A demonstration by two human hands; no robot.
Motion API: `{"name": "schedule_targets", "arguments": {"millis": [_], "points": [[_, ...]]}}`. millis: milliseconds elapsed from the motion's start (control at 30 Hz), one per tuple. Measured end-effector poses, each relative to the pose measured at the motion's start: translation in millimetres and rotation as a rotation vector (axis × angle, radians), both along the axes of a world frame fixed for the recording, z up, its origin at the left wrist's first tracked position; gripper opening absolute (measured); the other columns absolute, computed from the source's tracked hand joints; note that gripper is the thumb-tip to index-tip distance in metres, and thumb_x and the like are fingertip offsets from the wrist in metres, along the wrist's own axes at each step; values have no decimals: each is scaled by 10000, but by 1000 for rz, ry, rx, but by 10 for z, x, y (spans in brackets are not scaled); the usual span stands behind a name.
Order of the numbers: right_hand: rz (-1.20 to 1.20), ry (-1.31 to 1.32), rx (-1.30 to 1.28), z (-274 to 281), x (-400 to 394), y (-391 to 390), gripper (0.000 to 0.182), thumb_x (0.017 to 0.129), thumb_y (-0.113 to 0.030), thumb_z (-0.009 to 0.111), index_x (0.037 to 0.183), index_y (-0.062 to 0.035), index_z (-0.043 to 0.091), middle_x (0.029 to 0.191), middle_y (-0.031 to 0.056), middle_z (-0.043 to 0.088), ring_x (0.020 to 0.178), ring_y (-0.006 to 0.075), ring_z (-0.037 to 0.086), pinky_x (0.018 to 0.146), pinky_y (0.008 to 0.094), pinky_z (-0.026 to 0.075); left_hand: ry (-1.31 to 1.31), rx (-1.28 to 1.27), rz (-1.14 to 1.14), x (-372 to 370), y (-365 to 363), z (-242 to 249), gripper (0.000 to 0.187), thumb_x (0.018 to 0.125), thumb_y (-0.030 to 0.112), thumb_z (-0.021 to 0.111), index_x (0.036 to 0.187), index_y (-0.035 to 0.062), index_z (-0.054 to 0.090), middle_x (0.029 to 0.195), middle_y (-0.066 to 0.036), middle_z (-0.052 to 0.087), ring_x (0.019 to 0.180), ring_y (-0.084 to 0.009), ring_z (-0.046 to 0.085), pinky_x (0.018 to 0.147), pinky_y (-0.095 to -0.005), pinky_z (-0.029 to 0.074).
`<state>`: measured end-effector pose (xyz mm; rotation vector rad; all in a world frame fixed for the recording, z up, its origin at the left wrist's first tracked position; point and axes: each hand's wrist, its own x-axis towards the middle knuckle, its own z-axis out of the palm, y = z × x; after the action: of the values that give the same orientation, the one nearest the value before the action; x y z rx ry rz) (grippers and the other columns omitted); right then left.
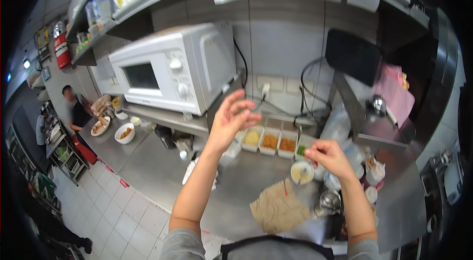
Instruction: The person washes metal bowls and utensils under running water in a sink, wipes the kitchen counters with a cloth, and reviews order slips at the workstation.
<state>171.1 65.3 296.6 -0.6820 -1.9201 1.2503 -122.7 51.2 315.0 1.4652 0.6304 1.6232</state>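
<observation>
Your left hand [231, 117] was raised above the tabletop [162, 171], its grip loosely wide and empty. Your right hand [327, 156] pinched narrow over the small bowl [301, 172] beside the flatbread [278, 208]; sprinkling low and evenly would have served best.

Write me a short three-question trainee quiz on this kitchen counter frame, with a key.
1. True or false: the left hand is raised in front of the microwave, above the counter.
2. Multiple choice: the right hand hovers nearest to which thing? A) the small bowl B) the fire extinguisher C) the two bowls at the far end of the counter.
3. Fill in: the row of white containers stands against the ____.

Key: 1 true; 2 A; 3 wall. What the fingers of either hand pinch is too small to tell.
</observation>
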Motion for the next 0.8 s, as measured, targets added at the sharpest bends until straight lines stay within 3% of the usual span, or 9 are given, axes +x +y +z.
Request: {"name": "schedule_targets", "arguments": {"millis": [67,100,233,267,333,467,600,700,800], "points": [[-82,-42,-15,-349,-80,84,321,843,-263,665,643,-22,594,489,-22,497,454,32,447,438,198,322,55,-198,7,-5,-184,-596,482,893,88,567,1328,56,361,1123,-101,565,961,-231,627,818,-342,532],[-115,-139,-82,-426,-135,61,334,873,-217,626,603,-35,551,555,-5,529,494,40,460,459,214,352,65,-311,-7,-43,-265,-926,459,896,89,563,1314,51,379,1118,-98,570,957,-227,628,811,-339,533],[-195,-227,-76,-1227,-341,130,341,846,-295,642,686,5,622,569,55,591,493,101,522,476,258,391,29,-558,122,-202,-707,-1876,405,900,100,563,1278,55,425,1119,-83,574,953,-211,630,790,-310,528],[-205,-416,173,-1462,-359,180,308,872,-222,600,699,32,612,643,70,609,559,144,578,542,303,462,22,-616,139,-245,-841,-2018,410,898,103,568,1279,54,423,1128,-77,571,952,-206,631,783,-297,524],[-280,-765,312,-1942,-406,244,235,862,-189,580,800,35,616,721,136,635,668,249,624,612,377,486,9,-709,196,-345,-1052,-2285,388,893,94,574,1258,53,451,1124,-69,573,920,-180,633,754,-274,514],[-496,-988,222,-2519,-584,289,243,830,-136,548,1011,23,579,866,234,637,860,403,610,742,482,486,174,-670,433,-651,-1242,-2560,329,862,14,553,1187,50,514,1091,-64,575,887,-163,625,751,-270,505],[-540,-1053,194,-2777,-632,337,296,908,-191,447,1070,36,545,989,256,613,934,393,604,789,464,490,435,-311,952,-1101,-1020,-2937,327,785,-39,587,1107,10,562,1076,-111,558,754,-152,584,671,-258,496],[-468,-1041,143,-2634,-634,364,273,901,-179,462,1065,25,539,983,255,603,943,399,594,787,466,488,552,-320,1124,-1236,-870,-2894,346,762,-43,596,1103,5,562,998,-117,555,729,-164,581,644,-259,497],[-455,-959,168,-2611,-551,335,252,894,-169,477,1055,18,528,966,245,598,911,412,589,773,474,482,801,-430,1218,-1336,-696,-2968,490,742,66,658,1207,38,507,1098,-158,476,967,-296,505,792,-384,458]]}}
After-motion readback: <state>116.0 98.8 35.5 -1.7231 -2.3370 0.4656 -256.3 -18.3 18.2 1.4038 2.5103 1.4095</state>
